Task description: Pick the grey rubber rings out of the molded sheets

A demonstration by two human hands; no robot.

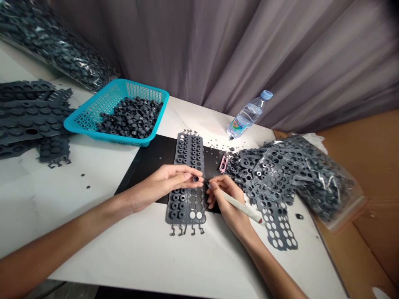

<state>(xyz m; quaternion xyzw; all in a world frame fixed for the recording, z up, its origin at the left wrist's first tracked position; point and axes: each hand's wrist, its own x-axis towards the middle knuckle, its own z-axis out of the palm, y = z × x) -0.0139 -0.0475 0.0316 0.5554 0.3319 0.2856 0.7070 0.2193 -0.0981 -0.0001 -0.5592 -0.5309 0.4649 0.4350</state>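
The small ring [195,179] may slip from the pinch
Left hand [162,182] pinches it above the rubber sheet [186,203], right hand [226,197] is closed around a white tool [245,207]. I fear the tool tip can knock the small ring away, far short of the blue basket [93,114].

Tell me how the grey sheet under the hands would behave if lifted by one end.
The grey sheet is probably floppy: emptied sheets beside it drape and curl. Likely light, being thin and holed. Matte surface suggests little slipping.
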